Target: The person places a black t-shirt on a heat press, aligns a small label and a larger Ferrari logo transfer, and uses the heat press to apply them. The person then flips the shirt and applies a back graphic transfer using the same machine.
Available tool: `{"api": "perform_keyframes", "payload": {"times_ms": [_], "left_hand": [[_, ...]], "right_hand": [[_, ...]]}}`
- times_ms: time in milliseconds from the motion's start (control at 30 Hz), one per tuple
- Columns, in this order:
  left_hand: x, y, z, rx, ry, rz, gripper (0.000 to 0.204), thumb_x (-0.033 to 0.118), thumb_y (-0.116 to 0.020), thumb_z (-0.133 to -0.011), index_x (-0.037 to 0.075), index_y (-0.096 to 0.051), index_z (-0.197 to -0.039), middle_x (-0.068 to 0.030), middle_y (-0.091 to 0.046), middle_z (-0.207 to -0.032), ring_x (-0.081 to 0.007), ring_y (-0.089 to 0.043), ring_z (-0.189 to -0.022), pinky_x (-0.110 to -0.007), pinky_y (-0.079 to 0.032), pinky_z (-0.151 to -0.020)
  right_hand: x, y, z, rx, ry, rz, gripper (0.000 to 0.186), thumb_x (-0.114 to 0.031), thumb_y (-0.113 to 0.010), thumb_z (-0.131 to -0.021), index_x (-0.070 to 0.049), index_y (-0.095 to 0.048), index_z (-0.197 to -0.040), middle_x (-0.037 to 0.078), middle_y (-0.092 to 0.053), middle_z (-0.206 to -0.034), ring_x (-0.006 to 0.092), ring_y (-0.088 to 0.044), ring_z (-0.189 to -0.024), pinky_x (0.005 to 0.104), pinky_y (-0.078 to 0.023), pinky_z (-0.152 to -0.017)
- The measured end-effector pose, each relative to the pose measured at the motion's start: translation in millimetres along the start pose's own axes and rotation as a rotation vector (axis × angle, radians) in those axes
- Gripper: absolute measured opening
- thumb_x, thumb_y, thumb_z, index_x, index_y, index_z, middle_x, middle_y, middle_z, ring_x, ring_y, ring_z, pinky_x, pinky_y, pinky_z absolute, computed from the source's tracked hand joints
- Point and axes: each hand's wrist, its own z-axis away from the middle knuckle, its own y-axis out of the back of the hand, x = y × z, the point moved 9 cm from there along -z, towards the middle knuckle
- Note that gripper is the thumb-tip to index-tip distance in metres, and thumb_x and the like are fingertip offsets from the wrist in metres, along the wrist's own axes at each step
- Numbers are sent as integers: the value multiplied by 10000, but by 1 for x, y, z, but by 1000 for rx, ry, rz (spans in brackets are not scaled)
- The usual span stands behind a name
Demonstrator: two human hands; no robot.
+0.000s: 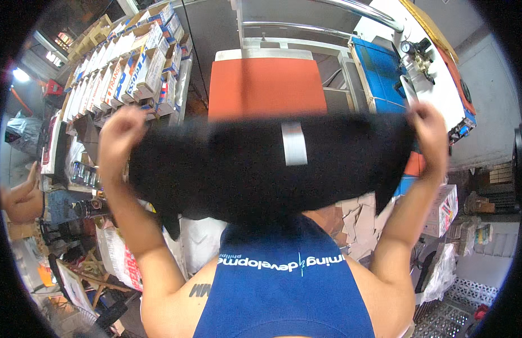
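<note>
A black garment (232, 169), which looks like a shirt, is stretched wide between my two hands in front of my chest. My left hand (124, 128) is closed on its left end, and my right hand (430, 125) pinches the upper right corner. Both hands are slightly blurred. A white strip (294, 145), like a sticker or label, lies on the cloth right of the middle. Beyond the garment is a flat orange board (266, 84) with a pale far edge. The cloth hides the board's near end.
Rows of long narrow cartons (123, 79) fill a rack at the far left. A metal rail (297, 25) crosses behind the board. Right of it are a blue panel (379, 73) and a pressure gauge (406, 47). Another person's arm (25, 194) shows at the left edge.
</note>
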Motion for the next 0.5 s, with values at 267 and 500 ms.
{"api": "perform_keyframes", "payload": {"times_ms": [267, 500], "left_hand": [[-144, -128, 31, 86, 197, -111, 340, 285, -719, -999, -5, -724, -1177, -205, -733, -1172, -318, -714, -1084, -414, -534, -1001], [-239, -261, 133, -51, 1068, 1242, 533, 485, -550, -1086, 23, -674, -1319, -153, -693, -1332, -314, -628, -1240, -479, -489, -1080]], "right_hand": [[119, -190, 38, -31, -4, -59, 533, -464, -770, -927, 24, -749, -1139, 229, -761, -1047, 371, -730, -1030, 465, -563, -902], [255, -330, 131, -469, -1074, -1136, 647, -587, -572, -1041, -4, -662, -1307, 157, -735, -1240, 338, -692, -1122, 480, -524, -1003]]}}
